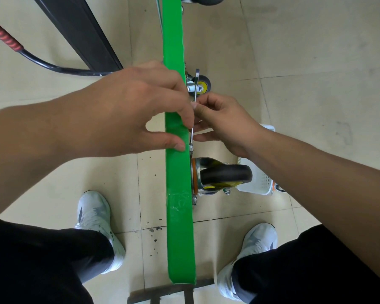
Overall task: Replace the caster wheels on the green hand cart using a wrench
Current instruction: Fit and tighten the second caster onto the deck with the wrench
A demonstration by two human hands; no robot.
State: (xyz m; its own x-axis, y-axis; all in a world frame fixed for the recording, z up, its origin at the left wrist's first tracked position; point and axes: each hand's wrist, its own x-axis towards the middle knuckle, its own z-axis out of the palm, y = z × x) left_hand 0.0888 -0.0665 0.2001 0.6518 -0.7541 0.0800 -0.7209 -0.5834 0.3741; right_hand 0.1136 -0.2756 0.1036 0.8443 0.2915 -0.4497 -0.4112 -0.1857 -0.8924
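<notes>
The glossy green cart deck stood on edge between pale mesh shoes. A black rubber caster in a steel fork jutted from it. The left hand curled over the deck's edge. The right hand pinched the slim steel wrench. Beyond it was a small grey caster, over beige floor tiles.
</notes>
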